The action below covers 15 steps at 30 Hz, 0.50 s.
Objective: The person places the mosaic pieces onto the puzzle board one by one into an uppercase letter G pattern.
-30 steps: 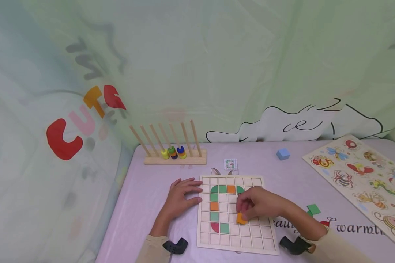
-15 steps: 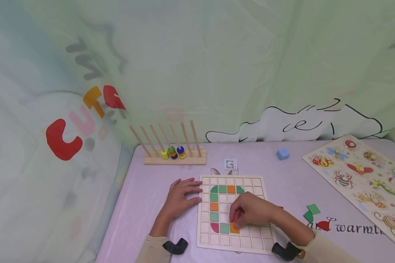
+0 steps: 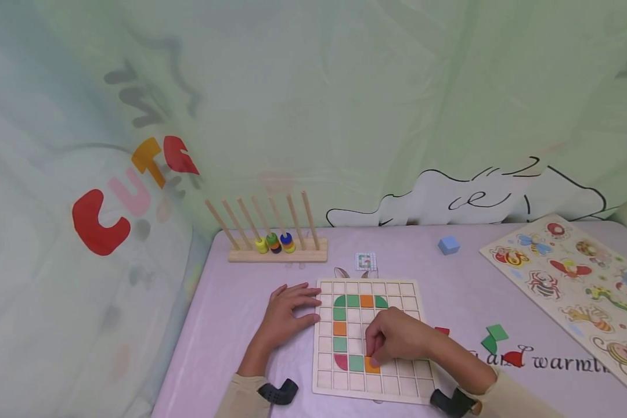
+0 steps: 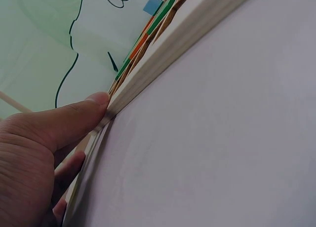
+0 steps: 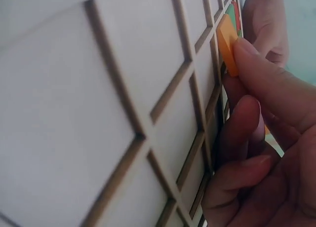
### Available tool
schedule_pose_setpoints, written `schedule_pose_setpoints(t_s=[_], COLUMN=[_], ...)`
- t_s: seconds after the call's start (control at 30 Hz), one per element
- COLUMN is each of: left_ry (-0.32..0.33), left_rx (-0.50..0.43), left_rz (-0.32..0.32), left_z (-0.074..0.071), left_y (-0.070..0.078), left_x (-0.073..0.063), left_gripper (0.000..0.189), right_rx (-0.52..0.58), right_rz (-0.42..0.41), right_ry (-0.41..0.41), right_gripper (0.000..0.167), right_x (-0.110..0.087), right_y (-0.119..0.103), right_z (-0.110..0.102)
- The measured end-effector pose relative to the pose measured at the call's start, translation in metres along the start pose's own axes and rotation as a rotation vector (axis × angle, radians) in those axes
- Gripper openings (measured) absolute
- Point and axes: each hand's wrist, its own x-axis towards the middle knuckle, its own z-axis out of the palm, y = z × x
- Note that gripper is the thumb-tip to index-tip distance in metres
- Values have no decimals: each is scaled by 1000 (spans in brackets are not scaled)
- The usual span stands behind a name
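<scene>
My right hand (image 3: 399, 335) pinches an orange square tile (image 3: 372, 365) between thumb and finger over the gridded wooden board (image 3: 339, 383). In the right wrist view that orange tile (image 5: 227, 43) leans a little out of its square, the thumb on its face. It is beside a green square tile (image 3: 356, 363) in the lower row, which begins with a red rounded tile (image 3: 341, 361). Green and orange tiles run up the left column and along the top. My left hand (image 3: 288, 313) touches the board's left edge with thumb and fingers spread, shown close up in the left wrist view.
Loose green tiles (image 3: 497, 332) and a red rounded tile (image 3: 513, 359) lie right of the board. Behind it are a small pattern card (image 3: 366, 261), a peg rack (image 3: 277, 255) with coloured beads and a blue block (image 3: 449, 245). An insect puzzle board (image 3: 569, 273) lies at right.
My right hand has moved left and toward me, bringing the orange tile to the square beside the lower green tile. Over the last half second it barely shifts. My left hand stays put.
</scene>
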Motion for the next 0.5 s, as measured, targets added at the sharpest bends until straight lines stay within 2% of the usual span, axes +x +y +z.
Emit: schedule_pose_setpoints(t_s=[0.5], left_ry=[4], left_rx=[2], left_rz=[-6], left_z=[-1], left_y=[2], left_x=[-1], left_gripper=[28], right_rx=[-30], right_rz=[9], right_ry=[35], right_gripper=[20], right_x=[2], right_y=[2], right_z=[3])
